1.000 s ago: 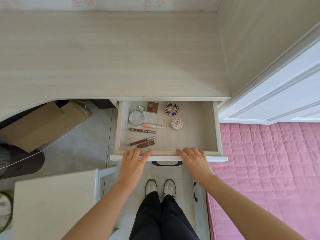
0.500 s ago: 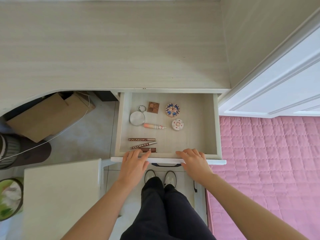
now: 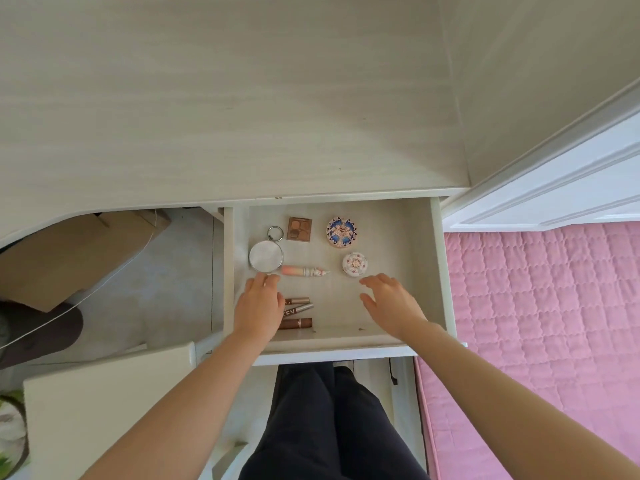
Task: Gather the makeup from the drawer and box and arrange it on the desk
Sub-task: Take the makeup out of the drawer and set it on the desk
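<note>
The open drawer [image 3: 437, 271] under the pale wooden desk [image 3: 221, 98] holds makeup: a round mirror with a ring [image 3: 266, 255], a brown eyeshadow palette [image 3: 299, 229], a blue patterned compact [image 3: 341, 231], a small white compact [image 3: 355, 265], a pink tube [image 3: 304, 271] and brown lip tubes [image 3: 298, 311]. My left hand [image 3: 260, 308] is inside the drawer, fingers apart, over the lip tubes and just below the mirror. My right hand [image 3: 389, 303] hovers open below the white compact. Neither hand holds anything.
A cardboard box [image 3: 65, 251] sits on the floor under the desk at left. A white chair [image 3: 104, 410] is at lower left. A pink quilted bed [image 3: 540, 323] borders the right. A white door [image 3: 568, 188] stands at upper right.
Both hands left the drawer's front edge and reached forward into the drawer. The drawer slid out a little further and the lip tubes shifted toward its front.
</note>
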{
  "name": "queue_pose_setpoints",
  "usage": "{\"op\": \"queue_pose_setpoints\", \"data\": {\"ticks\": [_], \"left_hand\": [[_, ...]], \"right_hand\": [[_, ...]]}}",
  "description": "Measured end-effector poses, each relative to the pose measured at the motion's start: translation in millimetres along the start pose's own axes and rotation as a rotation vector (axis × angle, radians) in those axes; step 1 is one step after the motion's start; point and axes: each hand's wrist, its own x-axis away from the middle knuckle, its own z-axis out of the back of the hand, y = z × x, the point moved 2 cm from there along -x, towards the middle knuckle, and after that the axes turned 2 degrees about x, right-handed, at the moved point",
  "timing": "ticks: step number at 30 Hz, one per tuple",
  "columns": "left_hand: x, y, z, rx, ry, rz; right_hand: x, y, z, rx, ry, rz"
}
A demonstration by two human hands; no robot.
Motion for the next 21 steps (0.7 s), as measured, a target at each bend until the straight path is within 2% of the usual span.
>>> {"op": "queue_pose_setpoints", "data": {"ticks": [8, 13, 21], "left_hand": [[-74.8, -4.6, 7.0, -0.032, -0.023, 0.024], [-91.2, -12.4, -7.0, -0.136, -0.071, 0.15], [-109.2, -16.3, -21.8, -0.218, -0.135, 0.13]], "right_hand": [[-76.7, -14.8, 11.3, -0.064, -0.002, -0.166], [-113.4, -22.4, 7.3, -0.076, 0.013, -0.237], [-146.7, -30.2, 5.6, -0.025, 0.028, -0.277]]}}
